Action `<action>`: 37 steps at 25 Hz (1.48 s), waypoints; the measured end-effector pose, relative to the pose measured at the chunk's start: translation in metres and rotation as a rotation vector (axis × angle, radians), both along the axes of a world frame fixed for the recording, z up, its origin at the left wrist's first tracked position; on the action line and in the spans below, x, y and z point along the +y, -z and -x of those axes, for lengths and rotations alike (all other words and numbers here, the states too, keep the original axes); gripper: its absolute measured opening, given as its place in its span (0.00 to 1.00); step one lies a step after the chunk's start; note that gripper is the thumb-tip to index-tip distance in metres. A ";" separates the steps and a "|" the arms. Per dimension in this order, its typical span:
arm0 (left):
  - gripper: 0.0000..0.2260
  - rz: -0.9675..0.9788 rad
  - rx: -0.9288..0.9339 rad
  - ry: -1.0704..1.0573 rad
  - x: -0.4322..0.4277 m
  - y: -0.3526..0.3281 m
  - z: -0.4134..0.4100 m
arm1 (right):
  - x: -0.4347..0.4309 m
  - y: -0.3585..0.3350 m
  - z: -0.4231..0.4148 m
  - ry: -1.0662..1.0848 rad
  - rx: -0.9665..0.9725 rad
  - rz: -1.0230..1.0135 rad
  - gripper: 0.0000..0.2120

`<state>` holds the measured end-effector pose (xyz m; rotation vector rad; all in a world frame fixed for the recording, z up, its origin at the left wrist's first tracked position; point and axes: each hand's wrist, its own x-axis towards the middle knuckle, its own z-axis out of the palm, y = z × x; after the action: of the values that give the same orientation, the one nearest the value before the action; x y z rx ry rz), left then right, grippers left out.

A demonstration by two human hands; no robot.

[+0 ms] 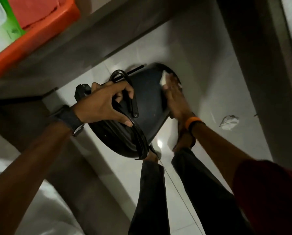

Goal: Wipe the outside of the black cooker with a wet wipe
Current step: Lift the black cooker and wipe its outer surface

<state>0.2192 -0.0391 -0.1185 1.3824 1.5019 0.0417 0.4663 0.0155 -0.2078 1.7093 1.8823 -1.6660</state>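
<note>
The black cooker (148,102) is held in the air above the floor, tilted on its side with its lid end toward me. My left hand (106,104) grips it at the lid rim and the side handle, with the black cord looped near my fingers. My right hand (174,97) lies flat against the cooker's right outer wall. It presses a white wet wipe (164,78) to the wall near the base; only a small part of the wipe shows past my fingertips.
An orange tray (40,31) with a green box sits on a grey shelf at upper left. A crumpled white wipe (229,122) lies on the tiled floor at right. My legs and feet are below the cooker. A grey wall edge runs down the right.
</note>
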 end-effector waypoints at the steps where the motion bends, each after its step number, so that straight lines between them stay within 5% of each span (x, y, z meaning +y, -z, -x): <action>1: 0.31 -0.007 -0.018 -0.022 -0.005 0.002 0.005 | 0.004 0.005 0.001 0.065 -0.040 0.048 0.26; 6: 0.32 -0.006 -0.131 -0.111 -0.011 0.009 0.025 | -0.063 -0.032 0.026 -0.426 0.424 -0.248 0.24; 7: 0.32 -0.002 -0.134 -0.108 -0.013 0.010 0.026 | -0.047 -0.020 0.035 -0.456 0.377 -0.298 0.24; 10: 0.34 -0.021 -0.107 -0.070 -0.017 0.013 0.020 | 0.041 0.026 0.059 -0.477 -0.170 -0.246 0.24; 12: 0.36 -0.039 -0.120 -0.051 -0.016 0.013 0.015 | 0.071 0.037 0.056 -0.439 -0.295 -0.138 0.25; 18: 0.38 -0.071 -0.251 -0.236 -0.017 0.019 0.011 | -0.067 -0.030 0.006 -0.433 0.500 -0.104 0.26; 20: 0.37 -0.074 -0.304 -0.267 -0.018 0.026 0.009 | -0.059 -0.010 -0.019 -0.342 0.356 -0.153 0.26; 23: 0.35 -0.112 -0.343 -0.343 -0.012 0.034 0.014 | 0.000 0.020 -0.037 0.067 0.025 0.012 0.30; 26: 0.34 -0.188 -0.281 -0.504 0.000 0.034 0.023 | -0.015 0.002 -0.017 -0.042 0.227 -0.033 0.28; 30: 0.20 -0.676 0.105 -0.498 0.002 0.028 -0.004 | -0.035 -0.019 -0.006 -0.236 0.462 -0.201 0.26; 31: 0.13 -0.801 0.199 -0.393 0.001 0.030 -0.017 | -0.020 -0.011 -0.002 -0.164 0.405 -0.181 0.26; 35: 0.13 -0.965 0.194 -0.162 0.009 0.035 -0.049 | 0.048 0.028 0.004 0.167 -0.045 0.058 0.25; 37: 0.13 -0.974 0.289 -0.062 0.022 0.030 -0.053 | 0.043 0.022 0.003 0.183 0.017 0.078 0.25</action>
<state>0.2726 -0.0170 -0.1490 2.1628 1.8591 0.7196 0.4635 0.0581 -0.2295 1.8916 1.6878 -1.7970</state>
